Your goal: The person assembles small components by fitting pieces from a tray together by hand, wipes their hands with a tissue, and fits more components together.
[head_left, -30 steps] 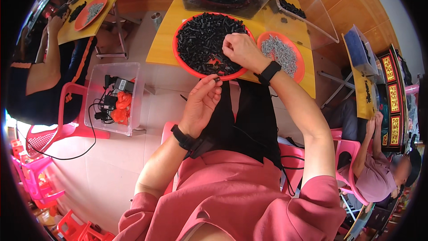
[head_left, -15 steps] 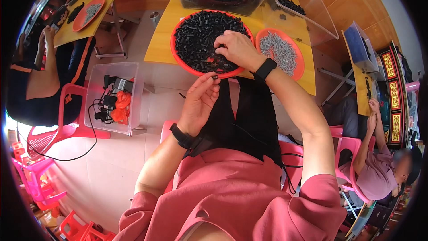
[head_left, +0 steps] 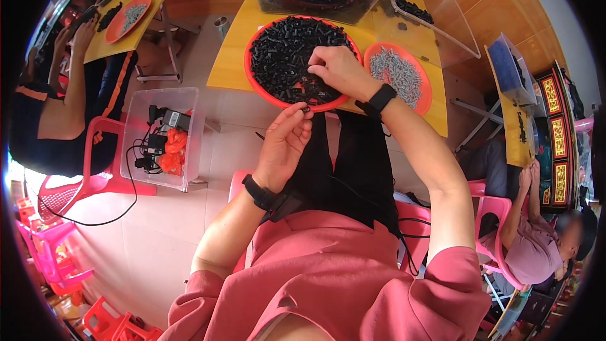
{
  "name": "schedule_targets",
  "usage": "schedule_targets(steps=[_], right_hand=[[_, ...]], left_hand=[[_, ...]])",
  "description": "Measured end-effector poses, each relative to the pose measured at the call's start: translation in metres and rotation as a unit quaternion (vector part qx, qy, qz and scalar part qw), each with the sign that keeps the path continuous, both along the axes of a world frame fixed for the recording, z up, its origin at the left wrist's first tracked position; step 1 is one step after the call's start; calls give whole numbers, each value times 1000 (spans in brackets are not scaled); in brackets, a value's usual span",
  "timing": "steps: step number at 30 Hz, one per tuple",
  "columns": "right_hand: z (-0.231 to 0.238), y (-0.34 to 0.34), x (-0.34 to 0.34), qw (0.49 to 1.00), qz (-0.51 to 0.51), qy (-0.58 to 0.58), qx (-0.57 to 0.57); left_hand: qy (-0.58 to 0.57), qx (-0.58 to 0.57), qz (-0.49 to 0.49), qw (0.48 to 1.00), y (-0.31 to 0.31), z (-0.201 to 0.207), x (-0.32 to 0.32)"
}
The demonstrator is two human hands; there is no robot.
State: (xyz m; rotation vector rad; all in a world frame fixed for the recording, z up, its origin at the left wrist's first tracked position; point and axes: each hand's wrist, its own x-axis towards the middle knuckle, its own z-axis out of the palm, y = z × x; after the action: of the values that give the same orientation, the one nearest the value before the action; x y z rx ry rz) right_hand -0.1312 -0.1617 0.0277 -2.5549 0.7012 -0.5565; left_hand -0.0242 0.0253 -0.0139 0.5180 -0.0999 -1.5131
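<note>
Progress, judged from the layout: early or mid-run cannot be told, as no finished lot can be distinguished; one black piece (head_left: 307,109) is singled out, while a broad heap of loose black pieces (head_left: 278,57) lies in the red basin (head_left: 248,66), so much appears left to handle. The heap thins toward the near side, where some red floor shows through. More black stock sits in the clear bin (head_left: 353,14) at the far side of the yellow table (head_left: 227,69). Grey pieces (head_left: 396,74) lie on the orange plate (head_left: 425,100) right of the basin, with neither hand on them. Grip: the left hand (head_left: 284,145) pinches the singled-out piece between thumb and fingertips, at the basin's near rim; contact with the rim cannot be confirmed. The right hand (head_left: 344,71) is over the basin's right half, fingers curled inward; whether it grasps anything cannot be told. Orientation: the held piece's long axis seems to run roughly left-right, its exposed end toward the right; it is too small and partly covered to be sure.
</note>
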Motion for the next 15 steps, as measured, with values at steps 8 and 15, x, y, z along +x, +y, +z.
schedule_targets(steps=[8,15], right_hand=[[42,57,-25,935,-26,-110,337],[39,94,-42,923,-21,-137,359]], left_hand=[[-11,-1,9,1000,1,-1,2],[-63,-25,28,997,0,-2,-1]])
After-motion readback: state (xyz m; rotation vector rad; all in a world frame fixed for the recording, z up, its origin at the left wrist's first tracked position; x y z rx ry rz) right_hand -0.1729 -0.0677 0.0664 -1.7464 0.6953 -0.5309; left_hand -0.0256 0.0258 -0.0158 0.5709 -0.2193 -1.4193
